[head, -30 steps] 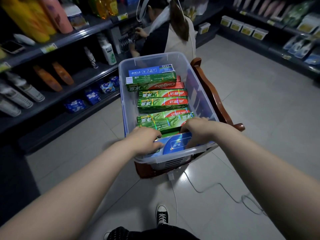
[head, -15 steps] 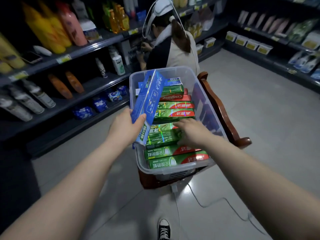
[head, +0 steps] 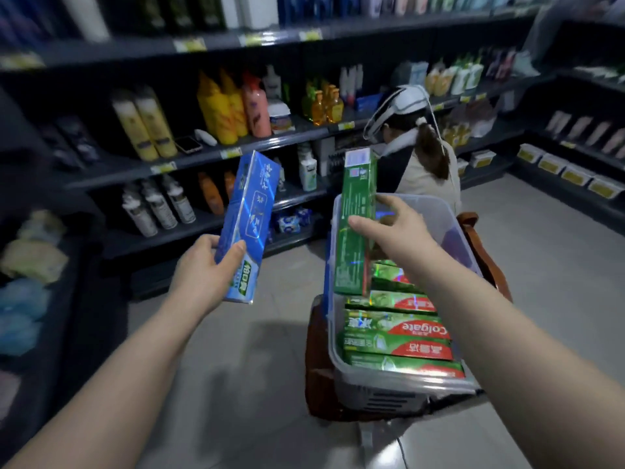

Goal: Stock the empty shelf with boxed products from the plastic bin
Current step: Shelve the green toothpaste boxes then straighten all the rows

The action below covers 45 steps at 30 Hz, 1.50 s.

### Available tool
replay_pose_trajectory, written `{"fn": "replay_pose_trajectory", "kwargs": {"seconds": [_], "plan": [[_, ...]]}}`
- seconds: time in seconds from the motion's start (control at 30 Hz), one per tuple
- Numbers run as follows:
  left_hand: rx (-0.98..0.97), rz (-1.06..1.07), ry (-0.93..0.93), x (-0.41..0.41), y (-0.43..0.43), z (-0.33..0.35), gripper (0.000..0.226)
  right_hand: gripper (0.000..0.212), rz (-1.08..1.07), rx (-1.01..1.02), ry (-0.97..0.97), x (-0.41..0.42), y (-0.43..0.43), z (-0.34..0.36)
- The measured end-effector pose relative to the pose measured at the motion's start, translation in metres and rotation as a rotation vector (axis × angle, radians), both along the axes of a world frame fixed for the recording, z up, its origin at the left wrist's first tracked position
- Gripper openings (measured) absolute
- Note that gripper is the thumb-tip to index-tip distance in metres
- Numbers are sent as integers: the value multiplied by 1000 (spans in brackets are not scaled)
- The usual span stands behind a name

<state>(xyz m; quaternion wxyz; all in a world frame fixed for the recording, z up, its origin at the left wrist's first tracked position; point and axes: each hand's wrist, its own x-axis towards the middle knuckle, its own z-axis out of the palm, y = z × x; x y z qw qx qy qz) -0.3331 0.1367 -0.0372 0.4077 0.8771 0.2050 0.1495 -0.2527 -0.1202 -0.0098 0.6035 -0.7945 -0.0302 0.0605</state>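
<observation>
My left hand (head: 206, 269) grips a long blue toothpaste box (head: 248, 225) by its lower end and holds it upright, left of the bin. My right hand (head: 395, 228) is closed on a green toothpaste box (head: 356, 221), standing on end over the bin's left side. The clear plastic bin (head: 449, 231) sits on a wooden chair (head: 487, 255) and holds several green and red toothpaste boxes (head: 399, 336) lying flat.
Dark shelving (head: 203, 160) with bottles runs along the left and back. A low shelf (head: 47, 265) at far left holds soft bundles. A person (head: 426, 164) crouches behind the bin, wearing a head rig. A cable (head: 402, 448) trails on the tiled floor (head: 257, 367).
My left hand has carried the blue box out of the bin to the left. My right hand has lifted a green box upright. The view has swung up and left towards the shelves.
</observation>
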Motion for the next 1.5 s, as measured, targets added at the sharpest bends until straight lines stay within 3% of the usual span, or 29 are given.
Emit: {"fn": "replay_pose_trajectory", "kwargs": {"seconds": [0.1,0.13,0.27,0.5,0.67,0.8,0.97,1.2,1.37,1.5], "plan": [[-10,103,-49,-31,41,15,26,34,59,280,111,-4,61,19],[-3,144,-53,-44,57,19,24,35,85,330,144,-8,84,22],[1,276,-32,-103,126,37,27,83,149,370,151,-25,179,23],[118,529,12,-232,239,72,21,85,454,452,175,-90,356,40],[-126,683,-101,-323,301,104,16,89,688,467,184,-160,479,54],[-112,826,-141,-390,336,124,12,101,886,487,154,-215,561,63],[250,1042,144,-460,378,130,36,93,1084,525,191,-279,635,66],[438,1253,668,-493,425,123,47,102,1246,502,182,-331,692,61],[515,1254,769,-488,449,114,49,119,1301,433,158,-334,725,62],[467,1285,719,-483,460,106,48,106,1372,441,209,-324,745,66]]}}
